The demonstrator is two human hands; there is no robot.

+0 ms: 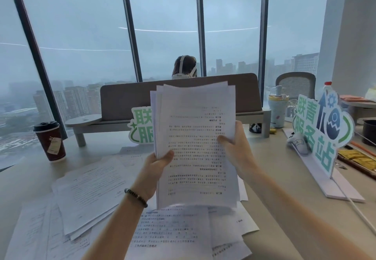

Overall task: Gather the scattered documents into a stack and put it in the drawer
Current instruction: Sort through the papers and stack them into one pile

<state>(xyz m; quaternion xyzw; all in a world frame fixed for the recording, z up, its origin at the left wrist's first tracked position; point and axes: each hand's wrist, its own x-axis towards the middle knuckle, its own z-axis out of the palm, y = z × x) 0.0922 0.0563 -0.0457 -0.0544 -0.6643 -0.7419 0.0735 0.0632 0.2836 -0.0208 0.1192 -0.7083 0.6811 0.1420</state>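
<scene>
I pinch the uneven stack of documents [195, 143], upright at the frame centre, with my left hand [156, 170] and right hand [236, 147], so loose sheets may slide out onto the desk [270, 188].

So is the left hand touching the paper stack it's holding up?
Touching. The head view shows the left hand pinching the stack at its left edge, thumb on the front sheet.
</scene>
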